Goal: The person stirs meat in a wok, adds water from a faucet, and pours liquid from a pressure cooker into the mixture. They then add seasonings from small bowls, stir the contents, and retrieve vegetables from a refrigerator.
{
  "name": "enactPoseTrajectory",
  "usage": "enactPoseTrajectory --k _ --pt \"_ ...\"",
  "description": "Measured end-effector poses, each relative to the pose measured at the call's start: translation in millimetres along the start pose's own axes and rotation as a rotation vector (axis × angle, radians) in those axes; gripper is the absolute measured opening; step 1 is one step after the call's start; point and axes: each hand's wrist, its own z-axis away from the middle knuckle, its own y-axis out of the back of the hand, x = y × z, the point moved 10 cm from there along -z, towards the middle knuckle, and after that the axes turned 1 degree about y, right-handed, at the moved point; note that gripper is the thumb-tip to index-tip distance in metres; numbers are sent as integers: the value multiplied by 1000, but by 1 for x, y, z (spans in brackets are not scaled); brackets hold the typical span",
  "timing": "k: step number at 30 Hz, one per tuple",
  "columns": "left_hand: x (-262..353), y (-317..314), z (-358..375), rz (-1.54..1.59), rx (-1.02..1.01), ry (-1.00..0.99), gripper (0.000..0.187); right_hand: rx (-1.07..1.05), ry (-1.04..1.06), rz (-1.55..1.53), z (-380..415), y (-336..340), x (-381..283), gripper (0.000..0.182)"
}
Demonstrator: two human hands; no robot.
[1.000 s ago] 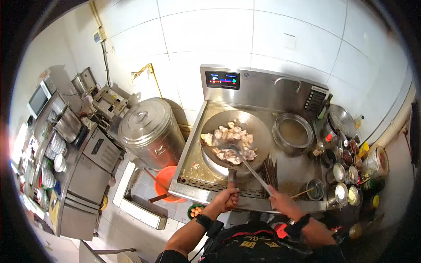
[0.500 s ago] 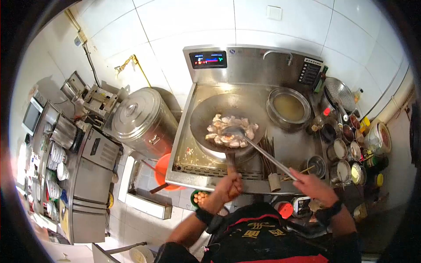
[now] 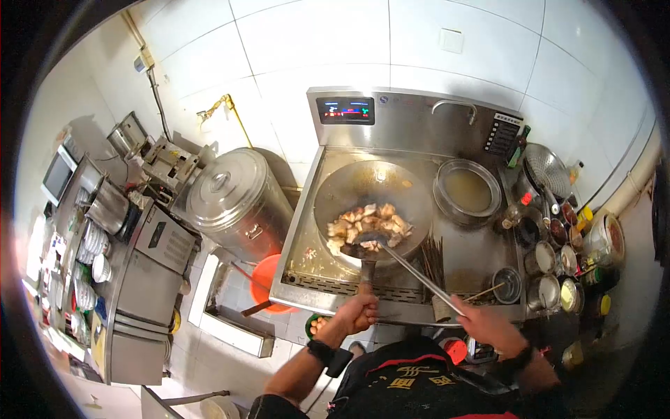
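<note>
1. The left hand [image 3: 358,313], at 6 o'clock from the wok's centre, has its fingers curled firmly around the wok's handle [image 3: 367,274].
2. The right hand [image 3: 488,327], between 4 and 5 o'clock from that same centre, is wrapped around the upper end of a long ladle.
3. The steel stove [image 3: 474,265] is the biggest thing near the hands; its raised back panel stands at 12 o'clock.
4. A tall lidded pot [image 3: 248,227] stands at 9 o'clock, just beside the stove's edge.
5. The wok [image 3: 377,185] sits on the stove, its handle pointing to 6 o'clock.
6. A round metal basin [image 3: 442,199] of cloudy yellowish liquid sits just short of 3 o'clock, near the wok's rim.
7. The ladle [image 3: 417,272] slants in from between 4 and 5 o'clock, its dark bowl among the food.
8. A bundle of thin dark sticks [image 3: 434,258] lies between 4 and 5 o'clock, close to the wok.
9. A small bowl [image 3: 516,281] stands at 4 o'clock, near the stove's front corner.
10. Browned, pale-edged chunks [image 3: 359,222], seemingly meat, lie clustered inside the wok, mostly towards its 6 o'clock side.
</note>
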Motion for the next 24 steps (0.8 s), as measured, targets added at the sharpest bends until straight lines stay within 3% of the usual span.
enactPoseTrajectory --k 2,3,4,5,6,8,10,11,12,13,15,17,18,19,21,22,23,24 --pt "-15 15 -8 -78 -5 -150 18 30 -12 26 -33 -29 7 60" --pt "-33 15 -9 -54 -121 -134 14 176 27 17 -43 -34 9 60" --pt "-49 20 6 -104 -110 -127 14 307 67 13 -40 -32 9 61" --pt "-70 47 8 -199 -137 -164 13 308 77 21 -37 -28 9 61" --pt "-80 66 25 -415 -9 -157 13 281 65 3 -36 -22 8 61" --pt "-96 61 57 -262 -3 -4 20 212 33 -34 -23 -11 7 62" --pt "-59 70 46 -445 -7 -117 21 239 62 -27 2 19 -4 62" --pt "-12 42 47 -1088 -181 -725 20 120 -2 -87 14 33 -10 62" --pt "2 33 38 -1007 -8 -312 17 -5 -65 -143 24 31 -11 61" --pt "-3 28 17 -254 -93 -82 14 17 -46 -143 25 29 -8 61" --pt "4 2 7 35 -53 -46 13 18 -54 -97 11 12 -6 61" --pt "-16 21 -15 -90 14 -80 14 48 -57 -65 -21 -19 6 61" --pt "-27 36 -19 -204 84 -117 15 174 22 -9 -37 -36 9 62" --pt "-36 23 -1 -188 -39 -164 11 303 101 47 -40 -42 5 63" --pt "-69 62 17 -387 119 -203 16 354 102 44 -37 -41 -2 62" --pt "-84 78 29 -483 61 -245 16 394 104 38 -37 -33 -5 61" --pt "-109 90 39 -327 7 -62 16 299 71 32 -33 -30 -8 62" --pt "-95 98 40 -328 7 -66 16 302 74 33 -18 -12 -14 62"
